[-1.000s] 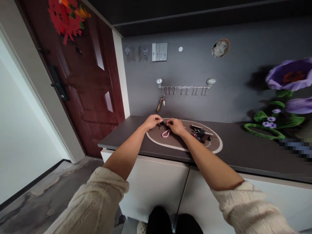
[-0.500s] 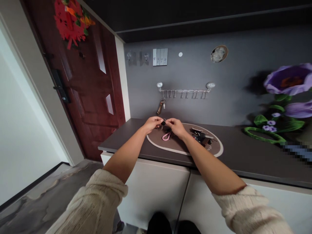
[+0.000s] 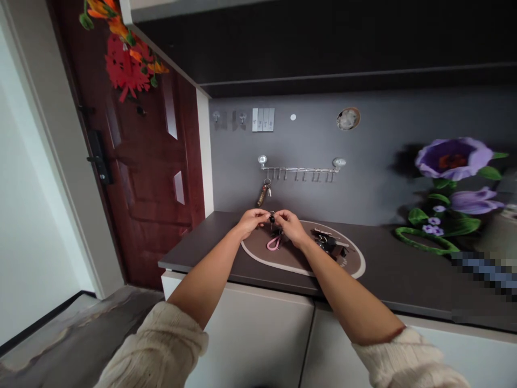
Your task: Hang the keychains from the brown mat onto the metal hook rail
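Both of my hands meet above the brown oval mat [image 3: 258, 253], pinching a small key ring [image 3: 272, 217] with a dark piece on it between them. My left hand [image 3: 252, 221] grips it from the left, fingers closed. From the other side, my right hand [image 3: 291, 225] holds it with thumb and fingertips. A pink loop strap [image 3: 273, 243] lies on the mat just below the hands. Right of my right wrist rests a pile of dark keys and key holders [image 3: 329, 243]; single items there are hard to make out.
A metal hook rail [image 3: 301, 170] is on the grey wall, with a brown key fob [image 3: 262, 195] hanging at its left end. Purple fabric flowers [image 3: 454, 159] stand at the right. A dark cabinet [image 3: 323, 48] juts out overhead. The red door [image 3: 153, 205] is at the left.
The view has tilted up, so everything sits lower in the picture and more of the overhead cabinet shows. My hands keep their pinch on the key ring, almost unmoved over the mat.
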`<action>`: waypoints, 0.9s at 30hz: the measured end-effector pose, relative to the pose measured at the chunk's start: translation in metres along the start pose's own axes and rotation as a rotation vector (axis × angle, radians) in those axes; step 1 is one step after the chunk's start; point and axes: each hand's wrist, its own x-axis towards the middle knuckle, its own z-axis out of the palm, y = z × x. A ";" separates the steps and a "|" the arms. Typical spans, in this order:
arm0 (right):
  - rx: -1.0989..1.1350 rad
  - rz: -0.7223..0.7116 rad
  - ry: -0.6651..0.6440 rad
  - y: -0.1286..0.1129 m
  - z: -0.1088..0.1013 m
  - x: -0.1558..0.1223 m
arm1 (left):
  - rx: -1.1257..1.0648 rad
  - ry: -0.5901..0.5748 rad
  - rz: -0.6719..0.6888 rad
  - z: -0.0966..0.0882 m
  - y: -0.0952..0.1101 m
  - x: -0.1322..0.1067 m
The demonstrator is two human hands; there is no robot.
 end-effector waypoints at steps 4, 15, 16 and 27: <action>0.079 0.004 0.034 0.001 -0.001 0.003 | 0.040 0.083 0.039 0.003 0.003 -0.001; 0.203 0.108 0.159 -0.036 -0.002 0.050 | 0.526 0.247 0.171 0.005 -0.006 0.004; 0.218 0.125 0.178 -0.040 -0.001 0.056 | 0.574 0.257 0.191 0.005 -0.007 0.005; 0.221 0.245 0.386 -0.058 0.007 0.116 | 0.901 0.292 0.294 0.005 -0.004 0.003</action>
